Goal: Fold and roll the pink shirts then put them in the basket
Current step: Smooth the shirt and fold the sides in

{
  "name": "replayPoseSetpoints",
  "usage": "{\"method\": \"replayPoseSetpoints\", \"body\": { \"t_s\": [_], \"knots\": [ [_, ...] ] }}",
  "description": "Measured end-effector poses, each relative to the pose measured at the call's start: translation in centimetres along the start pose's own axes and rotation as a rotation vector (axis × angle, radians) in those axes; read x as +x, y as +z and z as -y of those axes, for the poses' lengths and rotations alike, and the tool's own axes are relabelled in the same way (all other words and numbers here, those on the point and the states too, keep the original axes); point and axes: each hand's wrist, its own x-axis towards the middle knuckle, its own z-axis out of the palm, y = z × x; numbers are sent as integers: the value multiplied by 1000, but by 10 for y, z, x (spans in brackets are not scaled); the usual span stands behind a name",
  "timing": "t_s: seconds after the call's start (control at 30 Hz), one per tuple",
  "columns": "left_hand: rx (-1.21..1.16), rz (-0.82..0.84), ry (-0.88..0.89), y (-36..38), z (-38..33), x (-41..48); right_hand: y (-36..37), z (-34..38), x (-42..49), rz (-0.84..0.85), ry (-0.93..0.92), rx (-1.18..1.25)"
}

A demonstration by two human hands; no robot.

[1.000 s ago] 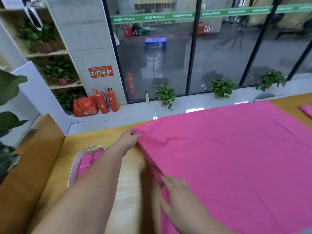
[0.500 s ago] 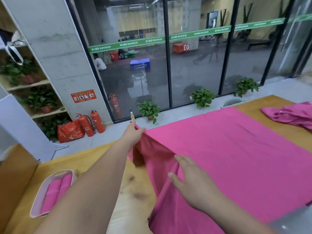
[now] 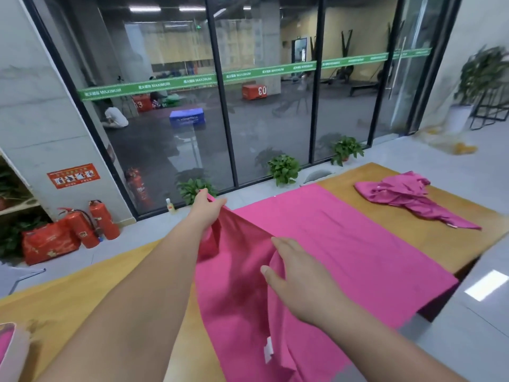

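- Left hand, seen from the head camera, reaches far forward and pinches the far left corner of the pink shirt between thumb and fingers, holding that corner up off the table.
- Right hand is closer to the camera, palm down with the thumb spread out to the left. It grips a bunched fold of the same shirt near its left edge, and the cloth hangs down from under the hand.
- Between the two hands the fabric rises in a loose, sagging ridge, while the rest of the pink shirt lies flat across the middle of the wooden table, reaching to its right edge.
- A small white label shows on the draped part nearest the camera.
- Second pink shirt lies crumpled on the far right end of the table, well apart from the spread one.
- At the lower left edge of the picture the basket is only partly in view, blurred, with pink cloth inside it.
- Beyond the table there is a glass wall with potted plants at its foot, and two red fire extinguishers beside a red bag on the floor to the left.
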Motion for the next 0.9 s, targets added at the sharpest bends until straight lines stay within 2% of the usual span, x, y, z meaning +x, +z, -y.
{"method": "replayPoseSetpoints", "body": {
  "t_s": [0.4,0.5,0.9],
  "knots": [
    [26,92,72,149,-75,69,-54,-121,36,-77,131,3],
    [74,92,146,192,-93,89,-68,-156,51,-76,153,-11],
    [90,211,130,355,-124,155,-99,-287,107,-56,242,81]
  ]
}}
